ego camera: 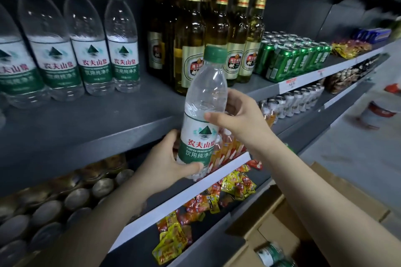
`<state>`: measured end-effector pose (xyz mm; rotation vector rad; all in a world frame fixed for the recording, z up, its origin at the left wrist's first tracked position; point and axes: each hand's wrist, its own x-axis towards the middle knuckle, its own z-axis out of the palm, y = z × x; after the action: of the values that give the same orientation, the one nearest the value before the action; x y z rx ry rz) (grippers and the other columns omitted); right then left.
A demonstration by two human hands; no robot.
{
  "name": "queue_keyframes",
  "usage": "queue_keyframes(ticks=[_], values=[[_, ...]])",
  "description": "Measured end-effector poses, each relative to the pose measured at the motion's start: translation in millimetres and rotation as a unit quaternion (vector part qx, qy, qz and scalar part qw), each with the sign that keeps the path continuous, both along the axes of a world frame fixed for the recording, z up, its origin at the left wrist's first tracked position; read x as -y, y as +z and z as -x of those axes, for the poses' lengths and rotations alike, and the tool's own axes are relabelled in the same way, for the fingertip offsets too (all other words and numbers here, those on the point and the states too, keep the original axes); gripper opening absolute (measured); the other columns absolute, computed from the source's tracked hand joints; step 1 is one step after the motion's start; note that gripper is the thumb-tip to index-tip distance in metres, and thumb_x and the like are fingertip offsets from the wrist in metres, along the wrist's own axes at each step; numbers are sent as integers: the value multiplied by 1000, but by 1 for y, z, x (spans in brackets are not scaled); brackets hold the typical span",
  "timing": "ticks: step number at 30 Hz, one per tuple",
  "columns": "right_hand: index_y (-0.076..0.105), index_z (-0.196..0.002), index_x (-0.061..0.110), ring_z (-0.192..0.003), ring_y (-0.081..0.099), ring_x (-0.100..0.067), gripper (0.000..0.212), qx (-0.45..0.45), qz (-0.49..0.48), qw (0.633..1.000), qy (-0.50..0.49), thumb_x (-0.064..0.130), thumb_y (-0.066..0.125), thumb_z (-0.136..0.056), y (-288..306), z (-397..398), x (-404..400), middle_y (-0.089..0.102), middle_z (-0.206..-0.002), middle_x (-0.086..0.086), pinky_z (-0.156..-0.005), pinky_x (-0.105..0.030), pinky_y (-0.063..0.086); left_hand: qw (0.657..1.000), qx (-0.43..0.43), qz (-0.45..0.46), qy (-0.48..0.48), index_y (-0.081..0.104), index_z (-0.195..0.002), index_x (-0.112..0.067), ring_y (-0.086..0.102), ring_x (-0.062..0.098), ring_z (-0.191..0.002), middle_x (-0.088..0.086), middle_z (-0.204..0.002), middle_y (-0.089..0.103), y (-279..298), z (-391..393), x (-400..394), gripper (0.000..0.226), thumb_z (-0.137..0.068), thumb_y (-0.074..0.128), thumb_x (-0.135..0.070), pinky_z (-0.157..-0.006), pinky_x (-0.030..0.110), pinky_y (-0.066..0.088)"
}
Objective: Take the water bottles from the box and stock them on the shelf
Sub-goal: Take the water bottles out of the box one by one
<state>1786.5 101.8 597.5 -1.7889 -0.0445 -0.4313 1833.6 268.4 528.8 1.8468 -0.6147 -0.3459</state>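
A clear water bottle (pixel 204 112) with a green cap and a green and white label stands upright in the air in front of the grey shelf (pixel 91 123). My left hand (pixel 165 165) grips its lower part around the label. My right hand (pixel 238 117) holds its upper body from the right, thumb across the front. Several matching water bottles (pixel 86 50) stand in a row at the back left of the shelf. The cardboard box (pixel 282 219) lies open at the bottom right, with one bottle's green cap (pixel 271 253) showing inside.
Tall amber beer bottles (pixel 208 28) stand right of the water row, then green cans (pixel 288 58) and snack packs. The shelf below holds tins (pixel 50 208) at left and loose sachets (pixel 217 197). A blurred white container (pixel 379 110) sits on the floor at right.
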Motion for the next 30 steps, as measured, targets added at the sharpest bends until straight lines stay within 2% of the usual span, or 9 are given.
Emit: queue_keyframes(ticks=[6, 10, 12, 15, 17, 23, 26, 28, 30], values=[[63, -105, 5, -92, 67, -20, 49, 28, 3, 1000, 2, 20, 75, -60, 16, -20, -34, 71, -99, -7, -80, -31, 56, 1000, 4, 12, 11, 48, -97, -36, 64, 2, -95, -19, -102, 63, 17, -9, -33, 52, -63, 84, -20, -87, 35, 54], [63, -98, 9, -82, 66, -10, 39, 38, 6, 999, 17, 17, 73, -60, 28, -29, -52, 71, -90, 0, -71, -21, 53, 999, 29, 13, 18, 49, -94, -33, 63, -2, -89, -17, -97, 64, 28, -11, -49, 45, -67, 82, -17, -80, 27, 53], [62, -97, 10, -79, 66, -6, 42, 46, 4, 999, 26, 19, 75, -58, 34, -34, -65, 70, -88, 3, -66, -17, 51, 999, 39, 13, 26, 50, -94, -30, 64, -2, -86, -15, -96, 65, 32, -15, -62, 44, -66, 83, -20, -79, 26, 54], [63, -97, 11, -81, 67, -10, 53, 65, 5, 997, 32, 33, 75, -50, 42, -41, -84, 71, -89, 2, -68, -20, 52, 999, 37, 20, 34, 52, -98, -27, 65, 3, -87, -11, -99, 67, 39, -19, -79, 56, -55, 86, -36, -79, 29, 55], [64, -94, 14, -82, 67, -12, 50, 73, 1, 996, 44, 34, 73, -49, 48, -46, -95, 72, -88, 4, -71, -23, 54, 998, 43, 30, 44, 51, -97, -30, 65, 3, -87, -11, -100, 67, 42, -22, -90, 63, -43, 78, -50, -76, 26, 53], [65, -95, 15, -89, 68, -17, 50, 93, -10, 994, 64, 33, 74, -49, 59, -62, -129, 72, -95, -2, -78, -29, 56, 993, 73, 37, 88, 51, -94, -35, 64, 5, -92, -13, -100, 65, 54, -32, -126, 49, -59, 85, -32, -82, 30, 52], [64, -93, 14, -86, 68, -14, 40, 97, -8, 992, 75, 19, 76, -55, 61, -71, -145, 71, -94, -1, -76, -24, 56, 989, 88, 22, 115, 50, -93, -36, 63, 5, -92, -13, -100, 64, 57, -38, -144, 47, -63, 84, -25, -83, 31, 52], [64, -93, 12, -88, 67, -16, 35, 91, -7, 993, 77, 15, 71, -59, 62, -78, -155, 71, -95, -3, -78, -26, 56, 986, 96, 13, 137, 50, -97, -36, 62, 5, -93, -14, -101, 63, 60, -40, -154, 49, -64, 84, -24, -85, 32, 52], [63, -99, 7, -93, 67, -22, 42, 87, -7, 993, 81, 16, 71, -59, 61, -85, -164, 70, -99, -8, -82, -32, 56, 982, 103, 3, 162, 49, -105, -31, 61, 3, -93, -16, -101, 61, 62, -42, -163, 53, -65, 83, -24, -84, 30, 52]])
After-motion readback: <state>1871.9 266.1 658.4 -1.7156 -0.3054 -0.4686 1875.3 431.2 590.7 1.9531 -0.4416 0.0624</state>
